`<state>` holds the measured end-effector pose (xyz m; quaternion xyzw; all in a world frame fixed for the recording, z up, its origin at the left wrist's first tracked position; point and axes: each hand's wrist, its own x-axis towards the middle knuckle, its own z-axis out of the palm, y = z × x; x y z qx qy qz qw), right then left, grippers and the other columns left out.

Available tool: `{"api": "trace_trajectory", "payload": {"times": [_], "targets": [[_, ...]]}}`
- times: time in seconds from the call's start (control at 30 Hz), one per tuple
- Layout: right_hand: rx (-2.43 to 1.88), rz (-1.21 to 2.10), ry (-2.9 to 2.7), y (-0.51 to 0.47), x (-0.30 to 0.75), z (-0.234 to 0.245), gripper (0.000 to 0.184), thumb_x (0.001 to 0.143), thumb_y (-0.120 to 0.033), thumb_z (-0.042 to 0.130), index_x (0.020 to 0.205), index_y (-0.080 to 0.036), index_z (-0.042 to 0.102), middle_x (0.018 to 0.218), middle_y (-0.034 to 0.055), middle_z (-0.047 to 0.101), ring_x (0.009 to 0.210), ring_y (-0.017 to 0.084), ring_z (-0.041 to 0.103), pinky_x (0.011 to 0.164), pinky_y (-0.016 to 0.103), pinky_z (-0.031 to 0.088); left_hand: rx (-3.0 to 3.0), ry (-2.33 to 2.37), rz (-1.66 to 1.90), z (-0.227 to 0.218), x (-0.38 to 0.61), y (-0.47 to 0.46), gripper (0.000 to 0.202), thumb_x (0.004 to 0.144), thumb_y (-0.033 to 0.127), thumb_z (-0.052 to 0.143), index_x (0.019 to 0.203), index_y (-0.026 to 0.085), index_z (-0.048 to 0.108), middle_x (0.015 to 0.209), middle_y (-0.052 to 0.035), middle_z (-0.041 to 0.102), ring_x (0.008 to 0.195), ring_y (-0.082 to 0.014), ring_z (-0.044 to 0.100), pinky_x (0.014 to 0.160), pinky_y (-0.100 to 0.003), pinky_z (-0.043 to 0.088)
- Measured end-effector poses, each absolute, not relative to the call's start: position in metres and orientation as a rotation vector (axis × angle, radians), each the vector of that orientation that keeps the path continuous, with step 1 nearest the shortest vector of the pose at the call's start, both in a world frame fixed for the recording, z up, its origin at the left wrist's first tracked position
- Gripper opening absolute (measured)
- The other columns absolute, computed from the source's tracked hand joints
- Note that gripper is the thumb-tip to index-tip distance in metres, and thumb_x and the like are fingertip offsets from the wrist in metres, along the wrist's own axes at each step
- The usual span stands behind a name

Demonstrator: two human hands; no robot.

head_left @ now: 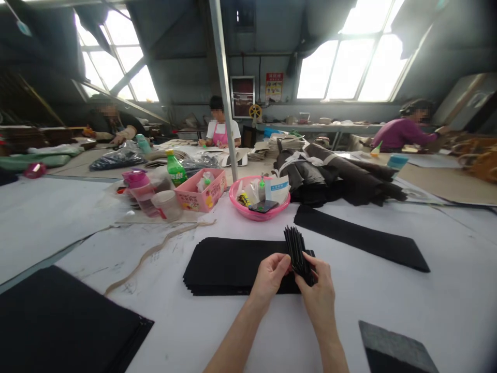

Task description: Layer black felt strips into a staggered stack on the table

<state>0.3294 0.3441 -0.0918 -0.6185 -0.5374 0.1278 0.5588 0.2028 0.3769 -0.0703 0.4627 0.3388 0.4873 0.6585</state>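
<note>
My right hand (319, 285) is wrapped round a thick bundle of narrow black strips (295, 249), held upright with their ends fanned out. At the bundle's left side, my left hand (272, 274) has thumb and fingertips pinched together; whether a single strip is between them I cannot make out. Both hands are over the right end of a neat stack of long black fabric pieces (233, 264). Farther right lies another long black piece (361, 235), set at a slant on the white table (438, 300).
Black sheets (58, 326) lie at the lower left, a grey-black piece (396, 347) at the lower right. Behind stand a pink basin (260, 213) with a phone, a pink box (202, 191), a green bottle (176, 168) and dark material rolls (345, 171). Several people work farther back.
</note>
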Motion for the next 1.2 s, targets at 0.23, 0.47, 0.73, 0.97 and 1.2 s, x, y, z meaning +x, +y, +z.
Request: {"api": "trace_trajectory", "payload": {"times": [0.23,0.47,0.73,0.97,1.2], "targets": [[-1.463,0.354,-1.258,0.345,0.329,-0.092,0.040,0.077,-0.033,0.066,0.116,-0.027,0.058,0.111,0.0045,0.056,0.102,0.023,0.056,0.088,0.042,0.050,1.026,0.766,1.119,-0.068,0.202,0.375,0.036,0.084,0.043,0.065,0.100,0.010,0.066,0.095,-0.0093,0.070,0.090,-0.0187,0.064,0.078,-0.025,0.046],[-1.496,0.438,-1.166,0.344,0.331,-0.091,0.049,0.073,-0.038,0.070,0.119,-0.027,0.054,0.116,0.0049,0.056,0.103,0.024,0.057,0.085,0.040,0.052,0.990,0.698,1.120,-0.068,0.201,0.377,0.034,0.082,0.039,0.068,0.100,0.010,0.066,0.096,-0.0099,0.070,0.093,-0.0203,0.064,0.084,-0.028,0.047],[-1.488,0.436,-1.165,0.345,0.331,-0.093,0.053,0.072,-0.039,0.071,0.120,-0.027,0.054,0.117,0.0054,0.057,0.107,0.025,0.056,0.086,0.040,0.051,0.974,0.779,1.218,-0.077,0.206,0.379,0.042,0.082,0.032,0.068,0.118,0.014,0.061,0.072,0.0004,0.062,0.072,-0.0127,0.060,0.072,-0.024,0.048],[-1.456,0.453,-1.193,0.344,0.330,-0.092,0.053,0.074,-0.036,0.070,0.123,-0.027,0.052,0.120,0.0057,0.055,0.108,0.024,0.056,0.089,0.041,0.051,1.006,0.815,1.197,-0.075,0.208,0.378,0.030,0.080,0.033,0.064,0.101,0.013,0.072,0.085,-0.0058,0.069,0.078,-0.0146,0.062,0.067,-0.022,0.048],[-1.447,0.456,-1.208,0.344,0.330,-0.089,0.054,0.073,-0.041,0.071,0.122,-0.026,0.054,0.120,0.0069,0.055,0.108,0.025,0.055,0.088,0.042,0.052,1.021,0.820,1.208,-0.078,0.209,0.377,0.040,0.070,0.037,0.078,0.101,0.011,0.071,0.094,-0.0100,0.072,0.083,-0.0194,0.065,0.074,-0.026,0.051]]}}
